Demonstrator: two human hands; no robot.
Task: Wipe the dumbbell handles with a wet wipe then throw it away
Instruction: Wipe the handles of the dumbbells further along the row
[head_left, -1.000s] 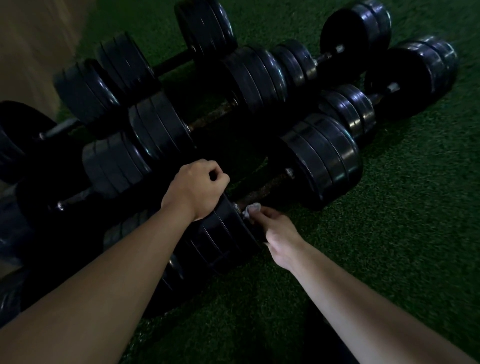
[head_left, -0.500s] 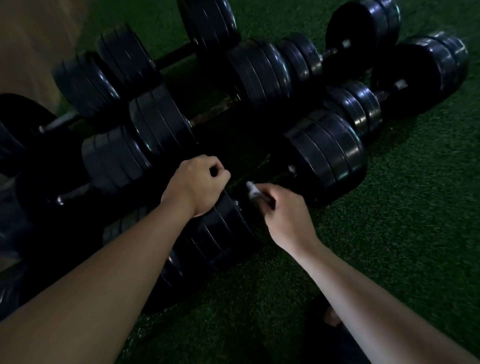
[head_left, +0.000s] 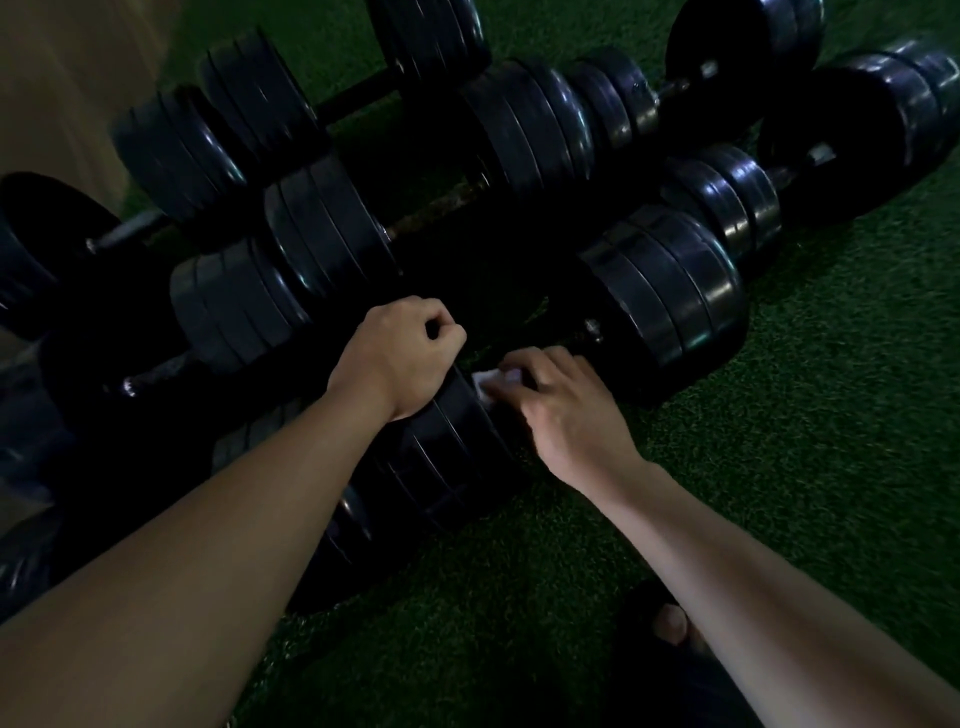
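Both hands work over the nearest dumbbell (head_left: 519, 395). At the near end, the left hand (head_left: 400, 353) is curled into a fist on top of the black plates (head_left: 441, 452). Just beside it, the right hand (head_left: 566, 410) pinches a white wet wipe (head_left: 491, 382) against the handle, which is mostly hidden in shadow. Beyond them the far plates (head_left: 670, 291) rest on green turf (head_left: 805, 415). Farther back, more black dumbbells (head_left: 519, 130) lie crowded together.
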